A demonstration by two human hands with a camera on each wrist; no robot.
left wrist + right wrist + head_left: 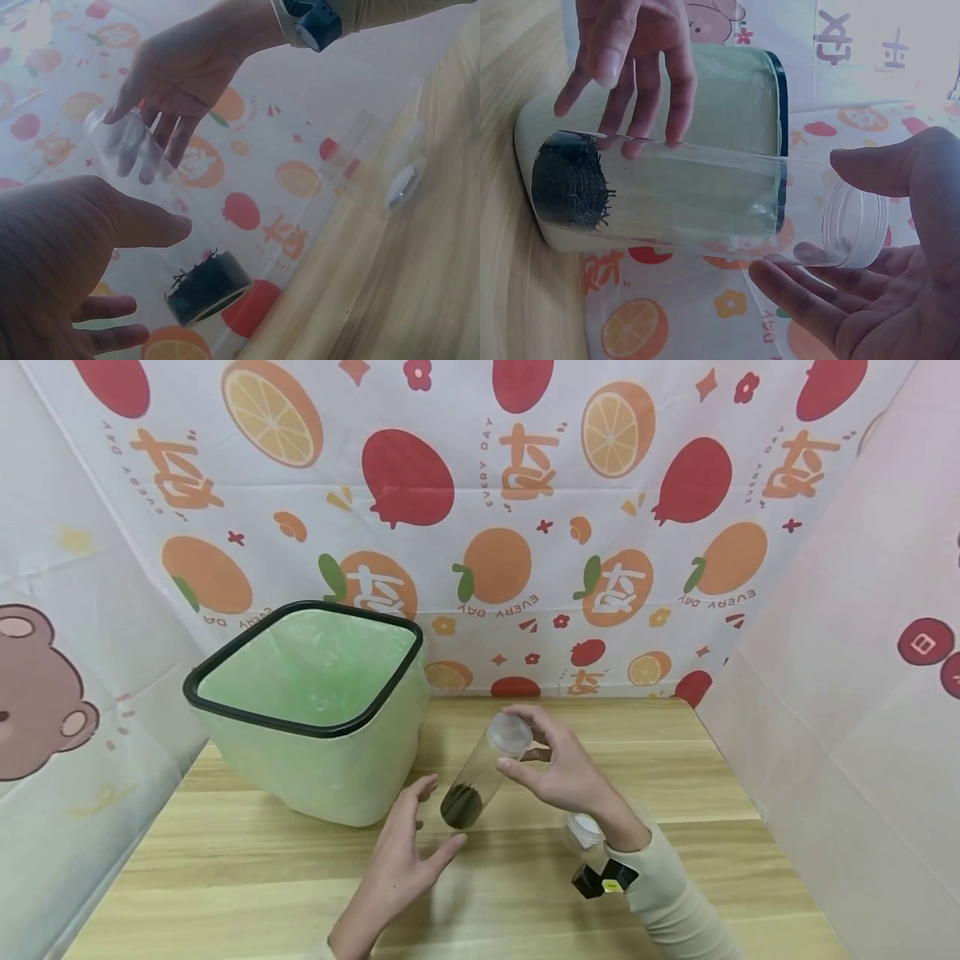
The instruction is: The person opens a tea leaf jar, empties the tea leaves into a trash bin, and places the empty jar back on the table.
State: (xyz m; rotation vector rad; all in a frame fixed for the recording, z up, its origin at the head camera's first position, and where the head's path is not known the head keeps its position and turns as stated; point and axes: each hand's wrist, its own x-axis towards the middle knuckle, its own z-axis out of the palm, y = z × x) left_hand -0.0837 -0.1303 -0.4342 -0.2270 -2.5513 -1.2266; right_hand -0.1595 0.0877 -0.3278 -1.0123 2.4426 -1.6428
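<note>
A tall clear cylindrical jar [480, 770] with a clear cap [511, 732] is held tilted above the wooden table. Dark wiry shreds, like loose tea leaves [571, 182], fill its bottom end. My right hand [558, 766] grips the capped end between thumb and fingers. By the jar's lower end, my left hand [400, 862] is spread, with its thumb and fingers parted on either side. In the right wrist view, the left fingertips [676, 133] overlap the jar's side near the dark contents.
A pale green bin [345, 777] with a black rim and a plastic liner stands at the left back. Another clear container with a whitish end [583, 832] lies on the table [247, 893] beside the right wrist. A fruit-printed sheet [480, 527] hangs behind.
</note>
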